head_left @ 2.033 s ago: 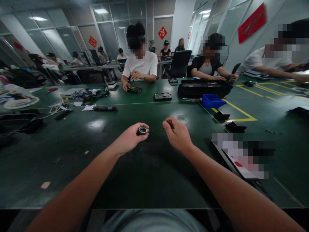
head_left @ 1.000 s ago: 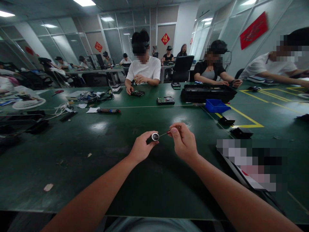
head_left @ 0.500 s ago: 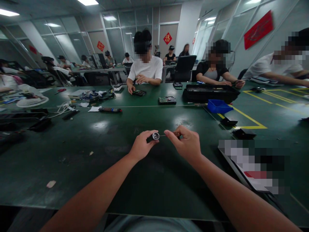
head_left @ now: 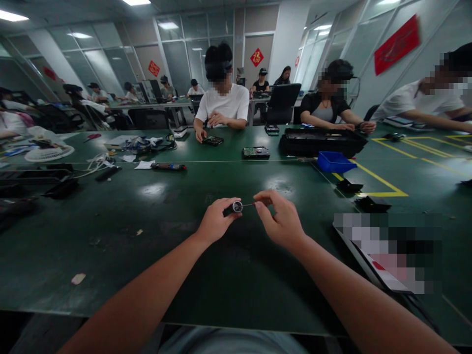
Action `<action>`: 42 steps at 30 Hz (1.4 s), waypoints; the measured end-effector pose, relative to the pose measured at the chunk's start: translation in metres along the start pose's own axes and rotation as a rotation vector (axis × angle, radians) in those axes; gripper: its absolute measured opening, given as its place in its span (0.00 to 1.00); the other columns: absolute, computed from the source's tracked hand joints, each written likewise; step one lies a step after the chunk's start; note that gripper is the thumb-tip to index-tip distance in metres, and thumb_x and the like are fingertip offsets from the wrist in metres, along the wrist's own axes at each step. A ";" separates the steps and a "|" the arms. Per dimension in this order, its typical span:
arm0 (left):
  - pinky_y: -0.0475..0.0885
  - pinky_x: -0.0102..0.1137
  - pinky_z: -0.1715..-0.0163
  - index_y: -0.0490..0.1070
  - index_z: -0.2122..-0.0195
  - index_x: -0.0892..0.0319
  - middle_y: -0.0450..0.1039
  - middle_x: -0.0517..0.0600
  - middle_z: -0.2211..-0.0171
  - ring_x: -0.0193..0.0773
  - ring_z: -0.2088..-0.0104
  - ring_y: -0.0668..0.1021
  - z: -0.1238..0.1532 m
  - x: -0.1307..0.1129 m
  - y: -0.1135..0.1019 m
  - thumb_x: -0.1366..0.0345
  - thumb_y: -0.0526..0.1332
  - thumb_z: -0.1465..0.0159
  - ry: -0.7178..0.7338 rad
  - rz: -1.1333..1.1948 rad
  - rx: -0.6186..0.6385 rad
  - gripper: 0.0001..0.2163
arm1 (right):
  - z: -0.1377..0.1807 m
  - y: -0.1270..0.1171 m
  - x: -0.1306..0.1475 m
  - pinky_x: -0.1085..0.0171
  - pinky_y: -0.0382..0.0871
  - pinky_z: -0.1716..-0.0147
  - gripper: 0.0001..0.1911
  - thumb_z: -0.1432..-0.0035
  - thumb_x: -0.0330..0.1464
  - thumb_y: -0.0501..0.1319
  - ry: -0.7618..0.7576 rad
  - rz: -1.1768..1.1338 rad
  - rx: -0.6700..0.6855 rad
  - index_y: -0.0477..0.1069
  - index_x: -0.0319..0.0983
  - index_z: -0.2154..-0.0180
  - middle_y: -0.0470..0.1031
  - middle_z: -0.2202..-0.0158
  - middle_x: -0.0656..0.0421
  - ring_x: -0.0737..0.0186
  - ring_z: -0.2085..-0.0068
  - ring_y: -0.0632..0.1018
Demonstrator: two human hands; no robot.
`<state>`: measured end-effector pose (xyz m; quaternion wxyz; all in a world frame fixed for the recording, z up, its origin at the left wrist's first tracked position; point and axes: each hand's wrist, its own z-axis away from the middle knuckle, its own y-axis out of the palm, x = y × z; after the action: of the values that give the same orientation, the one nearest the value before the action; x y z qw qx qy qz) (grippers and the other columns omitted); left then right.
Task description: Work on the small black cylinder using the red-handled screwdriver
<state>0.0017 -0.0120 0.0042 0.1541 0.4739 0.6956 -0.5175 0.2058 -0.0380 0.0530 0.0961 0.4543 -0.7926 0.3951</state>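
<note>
Over the middle of the table, my left hand [head_left: 216, 221] is closed round a small black cylinder [head_left: 237, 207] with a silver-rimmed round end turned towards me. What the cylinder is I cannot make out for sure. A thin metal rod [head_left: 248, 204] reaches from the cylinder's right side to my right hand [head_left: 280, 216]. That hand pinches the rod's reddish end between thumb and forefinger, its other fingers curled. Whether the rod's left tip goes into the cylinder or only touches its side is too small to tell.
On the green table [head_left: 206, 290] lie a dark pen-shaped tool [head_left: 168, 167], a hard drive [head_left: 255, 152], a long black tray [head_left: 322, 141] and a blue bin [head_left: 335, 162]. A flat, partly blurred item [head_left: 379, 260] lies by my right forearm. Co-workers sit across the table.
My right hand has shifted slightly up and its fingers have loosened and re-gripped, with the reddish end now nearer the fingertips. My left hand and the cylinder have hardly moved.
</note>
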 end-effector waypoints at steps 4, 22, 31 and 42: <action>0.69 0.41 0.44 0.74 0.47 0.51 0.77 0.49 0.49 0.43 0.48 0.76 0.000 0.002 0.001 0.65 0.68 0.37 0.025 0.003 0.000 0.17 | 0.000 0.001 0.001 0.63 0.69 0.70 0.10 0.34 0.36 0.56 0.033 -0.005 -0.003 0.74 0.41 0.63 0.78 0.72 0.59 0.61 0.72 0.78; 0.69 0.42 0.43 0.74 0.46 0.52 0.76 0.49 0.49 0.44 0.47 0.76 0.000 -0.002 0.000 0.67 0.68 0.37 0.003 -0.051 0.012 0.18 | 0.001 0.009 -0.002 0.61 0.71 0.68 0.10 0.33 0.38 0.56 0.265 -0.208 -0.096 0.72 0.40 0.57 0.80 0.68 0.57 0.59 0.68 0.80; 0.69 0.42 0.44 0.74 0.47 0.52 0.77 0.49 0.49 0.43 0.47 0.76 -0.001 0.001 0.003 0.69 0.68 0.38 0.083 -0.051 0.049 0.18 | -0.008 0.017 -0.019 0.62 0.69 0.69 0.14 0.36 0.43 0.58 0.516 -0.560 -0.225 0.73 0.40 0.67 0.73 0.73 0.60 0.63 0.71 0.74; 0.68 0.43 0.43 0.74 0.46 0.53 0.77 0.49 0.48 0.43 0.47 0.75 -0.002 -0.004 -0.001 0.67 0.69 0.38 0.012 -0.080 0.041 0.18 | -0.004 0.016 -0.017 0.60 0.70 0.67 0.14 0.32 0.42 0.54 0.450 -0.434 -0.253 0.71 0.41 0.63 0.75 0.72 0.59 0.62 0.70 0.76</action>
<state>0.0039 -0.0120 0.0086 0.1193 0.4519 0.7042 -0.5345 0.2020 -0.0193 0.0385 0.4062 0.4982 -0.6792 0.3543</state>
